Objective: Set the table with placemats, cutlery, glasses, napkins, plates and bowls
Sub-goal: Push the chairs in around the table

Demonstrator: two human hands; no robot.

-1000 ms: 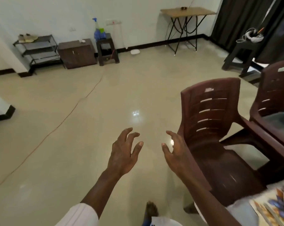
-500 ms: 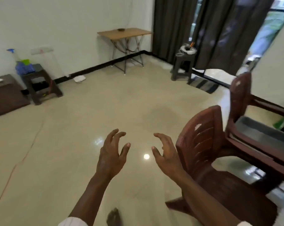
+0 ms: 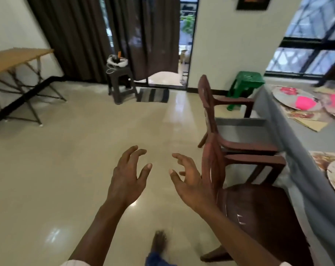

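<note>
Tiled floor (image 3: 76, 150), both hands empty

1. The glossy beige floor (image 3: 66, 150) shows bright glare spots; the walls (image 3: 220, 35) are white.
2. Dark curtains (image 3: 76, 35) hang beside an open doorway (image 3: 186, 54), with a striped mat (image 3: 153, 95) on the floor just left of its threshold.
3. A folding wooden table (image 3: 15, 58) stands at the left wall. A dark stool (image 3: 121, 85) bearing cables stands before the curtains.
4. At right, the near chair (image 3: 259, 217) and the far chair (image 3: 211, 112), both brown, face a grey-clothed desk (image 3: 278, 116).
5. A green stool (image 3: 245, 81) stands beyond them, under a black-framed window (image 3: 307, 45).
</note>
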